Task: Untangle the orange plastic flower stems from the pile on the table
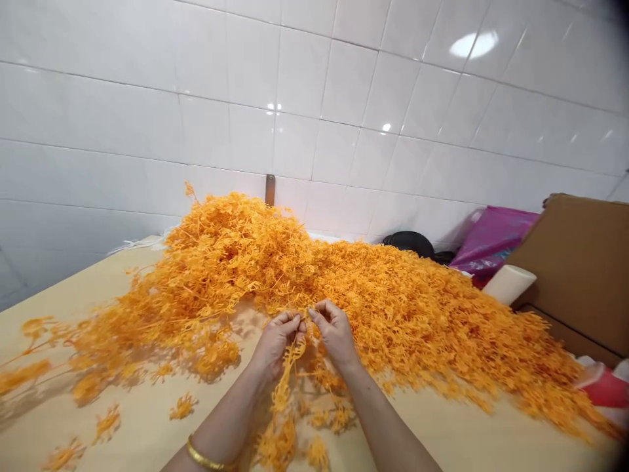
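My left hand (281,337) is closed, its thumb and fingers pinching a thin orange artificial flower stem (289,370) whose frilly sprigs hang down toward the table's near side. Close beside it, my right hand (333,331) pinches with thumb and forefinger at the upper end of the same piece; the tiny part between those fingertips is hard to make out. Behind both hands rises a big heap of orange artificial flower sprays (236,249). A second stretch of loose orange florets (422,308) spreads out to the right.
Single florets (183,406) lie on the pale table (206,432) at front left. At the right stand a cardboard box (580,269), a cream-coloured roll (508,283) and a purple bag (496,239). A black round object (409,242) sits near the tiled wall (304,78).
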Motion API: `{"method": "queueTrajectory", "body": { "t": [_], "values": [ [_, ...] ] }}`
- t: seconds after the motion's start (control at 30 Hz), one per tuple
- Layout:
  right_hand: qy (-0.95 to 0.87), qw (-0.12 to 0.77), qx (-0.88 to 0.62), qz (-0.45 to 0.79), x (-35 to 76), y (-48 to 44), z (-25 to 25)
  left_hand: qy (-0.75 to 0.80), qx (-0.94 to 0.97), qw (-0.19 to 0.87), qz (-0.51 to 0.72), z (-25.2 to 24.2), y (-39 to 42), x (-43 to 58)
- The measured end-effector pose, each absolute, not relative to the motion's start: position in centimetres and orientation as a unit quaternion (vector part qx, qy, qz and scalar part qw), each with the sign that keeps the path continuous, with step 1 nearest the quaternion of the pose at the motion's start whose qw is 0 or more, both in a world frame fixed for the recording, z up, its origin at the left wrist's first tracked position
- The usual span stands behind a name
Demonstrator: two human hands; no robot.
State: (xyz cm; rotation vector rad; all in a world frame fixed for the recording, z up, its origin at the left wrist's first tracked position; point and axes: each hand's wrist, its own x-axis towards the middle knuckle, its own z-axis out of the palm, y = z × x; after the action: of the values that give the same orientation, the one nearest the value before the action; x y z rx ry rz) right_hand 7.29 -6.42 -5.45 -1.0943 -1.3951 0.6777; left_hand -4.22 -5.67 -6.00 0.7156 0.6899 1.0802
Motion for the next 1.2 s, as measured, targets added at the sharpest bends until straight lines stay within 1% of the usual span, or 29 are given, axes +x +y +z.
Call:
{"method": "queueTrajectory", "body": {
  "t": [0.13, 0.23, 0.3, 0.33, 0.4, 0.47, 0.57, 0.63, 0.67, 0.73, 0.87, 0.93, 1.0, 1.07, 1.2],
  "values": [
    [-0.556, 0.631, -0.5, 0.206, 6.5, -7.0, -5.2, 0.283, 0.38, 0.738, 0.481, -5.3, -5.8, -3.5],
    [-0.526, 0.654, -0.517, 0.165, 7.0, -7.1, -4.3, 0.262, 0.394, 0.743, 0.474, -4.9, -6.2, -3.3],
    [-0.466, 0.685, -0.542, 0.142, 9.1, -6.5, -3.0, 0.263, 0.384, 0.743, 0.48, -5.0, -6.5, -3.9],
    [-0.4, 0.715, -0.556, 0.138, 10.7, -6.0, -2.3, 0.273, 0.374, 0.741, 0.487, -5.2, -6.5, -4.4],
    [-0.325, 0.749, -0.57, 0.088, 14.3, -5.0, -0.6, 0.288, 0.353, 0.738, 0.498, -5.4, -6.2, -5.5],
    [-0.392, 0.707, -0.588, 0.024, 17.4, -4.4, 0.8, 0.274, 0.349, 0.742, 0.503, -5.2, -5.6, -6.3],
    [-0.479, 0.59, -0.645, -0.076, 19.1, -4.8, 1.4, 0.223, 0.34, 0.769, 0.493, -4.0, -4.5, -6.1],
    [-0.516, 0.544, -0.654, -0.097, 18.1, -5.7, 0.8, 0.195, 0.317, 0.795, 0.479, -3.1, -3.9, -5.4],
    [-0.533, 0.539, -0.647, -0.086, 17.2, -6.2, 0.3, 0.184, 0.307, 0.805, 0.474, -2.7, -3.7, -5.0],
    [-0.579, 0.533, -0.617, -0.017, 14.9, -7.2, -0.6, 0.167, 0.295, 0.812, 0.475, -2.2, -3.4, -4.2],
    [-0.658, 0.485, -0.53, 0.223, 10.5, -8.4, -2.0, 0.179, 0.3, 0.783, 0.514, -2.2, -3.2, -3.4],
    [-0.667, 0.467, -0.49, 0.312, 9.2, -8.5, -2.5, 0.182, 0.317, 0.758, 0.541, -2.3, -3.2, -3.4],
    [-0.658, 0.47, -0.473, 0.348, 8.6, -8.1, -2.9, 0.179, 0.329, 0.741, 0.557, -2.4, -3.4, -3.7],
    [-0.635, 0.498, -0.475, 0.352, 8.5, -7.6, -3.2, 0.198, 0.329, 0.733, 0.562, -2.7, -3.7, -4.1],
    [-0.588, 0.564, -0.449, 0.368, 8.9, -6.3, -3.2, 0.294, 0.324, 0.725, 0.532, -4.0, -4.6, -4.9]
  ]
}}
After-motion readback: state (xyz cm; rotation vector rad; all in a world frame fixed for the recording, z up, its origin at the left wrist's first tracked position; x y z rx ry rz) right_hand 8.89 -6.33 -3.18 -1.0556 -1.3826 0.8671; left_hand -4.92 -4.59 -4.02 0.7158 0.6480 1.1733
